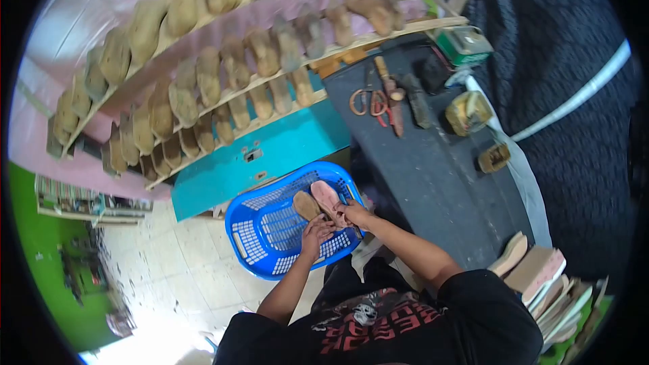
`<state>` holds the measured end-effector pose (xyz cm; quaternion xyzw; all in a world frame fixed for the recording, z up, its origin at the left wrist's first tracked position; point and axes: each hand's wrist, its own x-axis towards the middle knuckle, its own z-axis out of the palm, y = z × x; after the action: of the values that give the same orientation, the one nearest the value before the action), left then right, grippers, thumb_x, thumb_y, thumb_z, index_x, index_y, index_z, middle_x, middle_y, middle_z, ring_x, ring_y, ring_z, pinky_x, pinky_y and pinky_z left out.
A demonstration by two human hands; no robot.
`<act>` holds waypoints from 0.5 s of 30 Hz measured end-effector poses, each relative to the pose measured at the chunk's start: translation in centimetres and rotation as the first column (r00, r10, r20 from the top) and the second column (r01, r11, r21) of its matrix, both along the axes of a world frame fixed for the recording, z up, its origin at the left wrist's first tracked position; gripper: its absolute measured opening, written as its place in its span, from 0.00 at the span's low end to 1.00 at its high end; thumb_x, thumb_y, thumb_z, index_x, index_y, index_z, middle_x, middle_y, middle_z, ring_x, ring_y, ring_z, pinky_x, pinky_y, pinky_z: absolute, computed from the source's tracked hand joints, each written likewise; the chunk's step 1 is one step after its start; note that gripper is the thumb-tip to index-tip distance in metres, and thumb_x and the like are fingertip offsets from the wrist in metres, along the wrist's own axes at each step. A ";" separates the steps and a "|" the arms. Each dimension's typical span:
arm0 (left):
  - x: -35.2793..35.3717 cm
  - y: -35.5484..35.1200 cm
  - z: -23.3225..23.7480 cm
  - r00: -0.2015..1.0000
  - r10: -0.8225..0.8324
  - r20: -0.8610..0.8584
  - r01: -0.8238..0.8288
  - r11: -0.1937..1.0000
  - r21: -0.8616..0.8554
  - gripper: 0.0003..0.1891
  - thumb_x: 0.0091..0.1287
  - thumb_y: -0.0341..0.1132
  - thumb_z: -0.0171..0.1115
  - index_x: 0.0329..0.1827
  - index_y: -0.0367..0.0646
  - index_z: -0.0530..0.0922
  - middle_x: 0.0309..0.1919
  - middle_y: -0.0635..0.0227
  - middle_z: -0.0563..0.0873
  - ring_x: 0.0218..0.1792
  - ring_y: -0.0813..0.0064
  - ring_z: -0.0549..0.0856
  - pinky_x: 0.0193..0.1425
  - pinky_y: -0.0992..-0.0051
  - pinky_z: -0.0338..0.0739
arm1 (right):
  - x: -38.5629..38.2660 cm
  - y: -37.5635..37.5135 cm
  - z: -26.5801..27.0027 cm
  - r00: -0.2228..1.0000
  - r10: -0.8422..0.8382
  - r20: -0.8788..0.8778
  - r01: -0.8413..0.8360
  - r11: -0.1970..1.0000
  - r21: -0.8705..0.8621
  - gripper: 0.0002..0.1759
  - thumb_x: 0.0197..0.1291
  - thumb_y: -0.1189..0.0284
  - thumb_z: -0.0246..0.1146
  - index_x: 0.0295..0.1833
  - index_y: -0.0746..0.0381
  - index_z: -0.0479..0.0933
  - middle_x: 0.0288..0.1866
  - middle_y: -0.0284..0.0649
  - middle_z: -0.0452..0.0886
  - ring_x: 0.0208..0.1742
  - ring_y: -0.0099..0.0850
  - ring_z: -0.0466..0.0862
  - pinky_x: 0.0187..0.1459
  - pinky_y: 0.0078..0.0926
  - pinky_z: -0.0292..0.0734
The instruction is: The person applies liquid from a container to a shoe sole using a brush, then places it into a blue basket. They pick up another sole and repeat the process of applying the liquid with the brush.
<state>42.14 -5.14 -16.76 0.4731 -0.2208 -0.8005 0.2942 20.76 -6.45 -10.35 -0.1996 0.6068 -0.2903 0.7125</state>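
Over a blue plastic basket (238, 220) I hold a pair of shoe-shaped pieces, one pink (325, 196) and one tan (306, 205). My right hand (354, 214) is closed around the near end of the pink piece. My left hand (316, 233) touches the near ends of the pieces from the left, with its fingers partly bent. Its exact hold on the tan piece is hard to make out. The basket has slotted sides and stands below my hands.
Shelves (203, 118) with rows of shoe lasts run across the back. A dark worktable (439, 189) at the right bears scissors (368, 103), other tools and a green tin (464, 46). A turquoise panel (270, 152) lies behind the basket. Stacked soles (541, 277) are at the lower right.
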 end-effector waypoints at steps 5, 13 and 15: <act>-5.4 0.2 6.1 0.976 -0.200 -0.082 0.193 0.977 -0.093 0.26 0.80 0.39 0.53 0.79 0.45 0.69 0.62 0.54 0.87 0.56 0.62 0.90 0.61 0.64 0.84 | -2.7 3.2 5.8 0.963 -0.215 -0.163 0.169 0.951 -0.260 0.13 0.70 0.68 0.61 0.58 0.57 0.74 0.34 0.34 0.81 0.23 0.20 0.72 0.23 0.23 0.66; -14.5 -2.1 13.2 0.838 -0.541 -0.071 0.495 0.809 -0.317 0.26 0.81 0.37 0.55 0.80 0.42 0.68 0.59 0.58 0.87 0.49 0.69 0.90 0.54 0.71 0.85 | -6.7 8.9 11.4 0.824 -0.565 0.033 0.518 0.729 -0.448 0.11 0.71 0.73 0.62 0.57 0.59 0.74 0.43 0.33 0.81 0.41 0.23 0.80 0.39 0.24 0.76; -16.1 -2.9 14.2 0.740 -0.671 -0.049 0.597 0.688 -0.413 0.27 0.81 0.37 0.53 0.81 0.42 0.66 0.63 0.53 0.85 0.51 0.67 0.89 0.55 0.67 0.86 | -8.2 10.5 13.3 0.779 -0.626 -0.019 0.527 0.671 -0.522 0.10 0.71 0.73 0.64 0.54 0.60 0.76 0.42 0.32 0.80 0.41 0.22 0.79 0.42 0.22 0.76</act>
<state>26.03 -8.03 -2.53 0.2211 -0.4877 -0.8384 0.1018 12.56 4.10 3.00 -0.1975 0.6117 -0.6234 0.4452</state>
